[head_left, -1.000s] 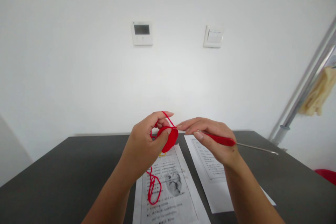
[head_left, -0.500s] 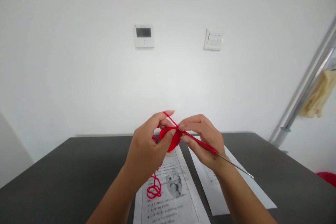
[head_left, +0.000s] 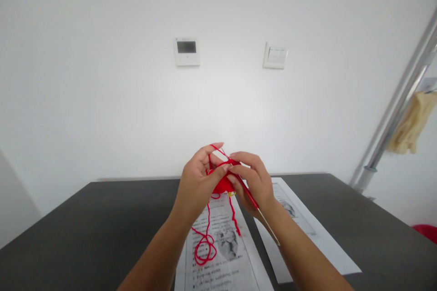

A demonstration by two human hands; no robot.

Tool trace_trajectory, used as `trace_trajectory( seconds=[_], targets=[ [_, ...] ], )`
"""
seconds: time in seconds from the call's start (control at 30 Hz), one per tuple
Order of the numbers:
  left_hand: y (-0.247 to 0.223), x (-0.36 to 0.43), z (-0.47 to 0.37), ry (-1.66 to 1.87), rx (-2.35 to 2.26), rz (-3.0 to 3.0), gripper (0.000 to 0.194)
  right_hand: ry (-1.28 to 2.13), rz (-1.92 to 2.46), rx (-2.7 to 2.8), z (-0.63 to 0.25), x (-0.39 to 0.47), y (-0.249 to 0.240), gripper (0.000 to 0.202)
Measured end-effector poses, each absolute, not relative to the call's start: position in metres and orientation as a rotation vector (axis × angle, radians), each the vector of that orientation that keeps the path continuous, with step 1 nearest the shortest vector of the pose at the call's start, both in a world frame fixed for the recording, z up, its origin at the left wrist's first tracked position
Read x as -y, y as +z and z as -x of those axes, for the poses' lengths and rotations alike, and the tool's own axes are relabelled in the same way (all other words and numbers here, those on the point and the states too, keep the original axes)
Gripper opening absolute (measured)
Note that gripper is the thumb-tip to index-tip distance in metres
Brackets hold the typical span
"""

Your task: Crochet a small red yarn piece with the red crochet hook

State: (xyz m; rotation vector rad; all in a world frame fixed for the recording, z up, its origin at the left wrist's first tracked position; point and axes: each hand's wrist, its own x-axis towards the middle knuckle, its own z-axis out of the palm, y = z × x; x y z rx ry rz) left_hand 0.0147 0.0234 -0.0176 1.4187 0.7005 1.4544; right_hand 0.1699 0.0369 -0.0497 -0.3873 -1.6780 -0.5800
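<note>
Between my hands is a small piece of red crochet work [head_left: 223,185], partly hidden by fingers. My left hand [head_left: 200,175] pinches its edge between thumb and fingers, with red yarn [head_left: 217,148] running over the raised index finger. A crochet hook [head_left: 251,196] with a red grip and metal shaft lies in my right hand [head_left: 254,179], its thin tip up at the yarn by my left fingertips. A small yellow piece, perhaps a stitch marker [head_left: 232,193], hangs at the work's lower edge. Below it dangles a red yarn tail [head_left: 234,218].
Loose loops of red yarn [head_left: 205,252] lie on a printed sheet [head_left: 221,277] on the dark table [head_left: 129,218]. Another printed sheet [head_left: 317,245] lies to the right. Behind stands a white wall with a thermostat panel [head_left: 187,57] and a light switch [head_left: 275,57].
The hook has swung steeper, its tip now up near the left index finger. My right hand has moved left, closer to the left one. The yellow piece and yarn tail show more.
</note>
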Motion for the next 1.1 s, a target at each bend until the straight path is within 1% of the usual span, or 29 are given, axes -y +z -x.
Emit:
trace_trajectory(
  seconds=[0.07,0.17,0.33,0.57,0.77,0.9,1.0,1.1],
  targets=[
    [-0.019,-0.026,-0.010,1.543,-0.804,-1.619,0.044,-0.569,0.433,1.681,-0.167,-0.034,-0.046,0.021],
    [-0.016,-0.030,-0.003,1.532,-0.872,-1.825,0.038,-0.472,0.481,1.731,-0.169,-0.021,-0.036,0.020],
    [-0.008,-0.033,0.009,1.505,-0.975,-1.932,0.035,-0.097,0.578,1.774,-0.181,0.000,-0.022,0.015],
    [-0.011,-0.043,0.022,1.248,-0.845,-2.028,0.030,0.228,0.776,1.816,-0.196,0.014,-0.013,0.011],
    [-0.014,-0.048,0.029,1.152,-0.722,-1.971,0.029,0.561,0.763,1.698,-0.198,0.015,-0.012,0.012],
    [-0.014,-0.050,0.031,1.155,-0.700,-1.956,0.010,0.606,0.756,1.671,-0.199,0.021,-0.010,0.014],
    [-0.014,-0.049,0.028,1.134,-0.676,-1.874,0.011,0.663,0.722,1.628,-0.200,0.020,-0.010,0.015],
    [-0.013,-0.045,0.024,1.065,-0.622,-1.707,0.028,0.761,0.583,1.560,-0.198,0.009,-0.014,0.015]
  ],
)
